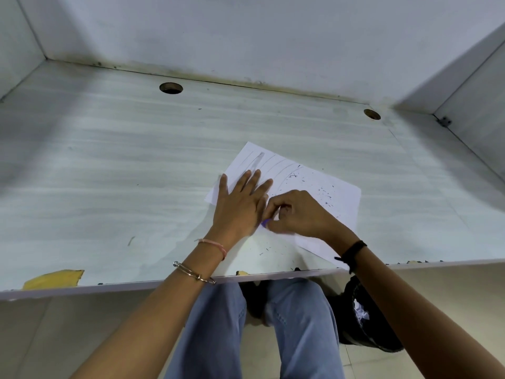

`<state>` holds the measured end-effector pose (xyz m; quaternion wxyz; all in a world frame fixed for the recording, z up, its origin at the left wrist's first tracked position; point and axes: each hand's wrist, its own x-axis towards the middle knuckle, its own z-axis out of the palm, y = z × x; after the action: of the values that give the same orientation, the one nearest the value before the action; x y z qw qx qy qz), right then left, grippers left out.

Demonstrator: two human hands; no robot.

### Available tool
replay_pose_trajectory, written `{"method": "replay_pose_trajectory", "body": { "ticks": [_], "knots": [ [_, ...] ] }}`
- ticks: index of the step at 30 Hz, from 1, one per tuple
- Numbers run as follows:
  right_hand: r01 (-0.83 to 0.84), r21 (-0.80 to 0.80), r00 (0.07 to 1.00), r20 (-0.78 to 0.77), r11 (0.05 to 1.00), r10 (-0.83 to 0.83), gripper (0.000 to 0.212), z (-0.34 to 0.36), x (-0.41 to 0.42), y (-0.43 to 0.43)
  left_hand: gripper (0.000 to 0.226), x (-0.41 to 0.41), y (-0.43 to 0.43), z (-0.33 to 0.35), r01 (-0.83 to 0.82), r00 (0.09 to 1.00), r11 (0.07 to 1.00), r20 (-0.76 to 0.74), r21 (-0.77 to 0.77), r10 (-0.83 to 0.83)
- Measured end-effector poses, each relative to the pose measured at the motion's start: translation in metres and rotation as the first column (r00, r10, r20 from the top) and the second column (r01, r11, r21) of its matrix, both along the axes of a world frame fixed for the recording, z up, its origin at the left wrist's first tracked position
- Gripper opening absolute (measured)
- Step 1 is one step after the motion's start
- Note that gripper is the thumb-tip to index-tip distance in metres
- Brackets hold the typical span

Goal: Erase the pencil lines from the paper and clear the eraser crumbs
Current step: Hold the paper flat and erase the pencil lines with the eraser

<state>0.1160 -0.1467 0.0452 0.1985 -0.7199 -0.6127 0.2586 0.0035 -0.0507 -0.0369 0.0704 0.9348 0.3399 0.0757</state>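
Observation:
A white sheet of paper [322, 187] lies tilted on the pale desk [136, 160], with faint pencil lines [273, 162] on its far left part. Dark eraser crumbs [325, 194] are scattered over its right part, and more lie on the desk near the front edge. My left hand [240, 203] presses flat on the paper's left side, fingers straight. Just to its right, my right hand [295, 212] has its fingers curled around a small purple eraser [265, 222], of which only a tip shows against the paper.
Two round cable holes [171, 87] [372, 114] sit near the desk's back edge. White partition walls [246, 31] close off the back and sides. A yellow tape scrap [53, 279] is stuck at the front left edge. A black bag [363, 315] lies on the floor under the desk.

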Motion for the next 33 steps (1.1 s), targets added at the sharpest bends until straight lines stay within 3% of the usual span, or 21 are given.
{"method": "replay_pose_trajectory", "body": {
  "ticks": [2, 6, 8, 11, 16, 19, 21, 25, 30, 33],
  "knots": [
    [-0.038, -0.071, 0.999, 0.01, 0.997, 0.038, 0.002, 0.006, 0.001, 0.002, 0.05, 0.0, 0.0, -0.001, -0.005, 1.0, 1.0, 0.006, 0.002, 0.005],
    [0.172, 0.113, 0.985, -0.012, 0.979, -0.172, 0.003, -0.002, 0.008, 0.015, 0.051, 0.0, 0.001, 0.0, -0.005, 1.0, 1.0, -0.014, 0.026, 0.006],
    [0.106, 0.081, 0.994, -0.001, 0.991, -0.107, 0.003, -0.002, 0.004, 0.008, 0.052, 0.0, 0.0, 0.0, 0.005, 1.0, 1.0, -0.017, 0.01, -0.005],
    [-0.045, -0.106, 0.999, -0.01, 0.993, 0.044, 0.002, 0.006, 0.002, -0.001, 0.051, -0.001, 0.0, -0.002, -0.004, 1.0, 1.0, 0.017, -0.001, 0.004],
    [0.153, 0.104, 0.988, -0.002, 0.983, -0.154, 0.002, -0.001, 0.012, 0.01, 0.05, 0.002, 0.0, -0.002, -0.021, 1.0, 1.0, 0.017, 0.009, 0.021],
    [-0.031, -0.058, 0.999, 0.009, 0.998, 0.032, 0.001, 0.004, 0.003, 0.0, 0.05, 0.0, 0.0, -0.003, -0.003, 0.999, 1.0, 0.043, 0.001, 0.003],
    [-0.063, -0.115, 0.998, 0.012, 0.991, 0.065, 0.003, 0.007, 0.007, 0.002, 0.05, 0.0, 0.0, -0.003, -0.008, 0.998, 1.0, 0.054, 0.005, 0.008],
    [0.144, 0.101, 0.989, 0.004, 0.984, -0.145, 0.002, -0.002, 0.013, 0.013, 0.051, 0.001, 0.0, -0.002, -0.01, 1.0, 1.0, -0.001, 0.02, 0.01],
    [-0.105, -0.132, 0.994, -0.021, 0.986, 0.104, 0.003, 0.008, 0.01, -0.001, 0.05, 0.0, 0.001, -0.004, -0.012, 0.999, 1.0, 0.044, 0.016, 0.011],
    [0.045, 0.067, 0.999, 0.023, 0.997, -0.047, 0.002, -0.001, 0.014, 0.009, 0.052, 0.0, 0.001, -0.002, -0.002, 1.0, 1.0, -0.01, 0.029, 0.002]
  ]
}}
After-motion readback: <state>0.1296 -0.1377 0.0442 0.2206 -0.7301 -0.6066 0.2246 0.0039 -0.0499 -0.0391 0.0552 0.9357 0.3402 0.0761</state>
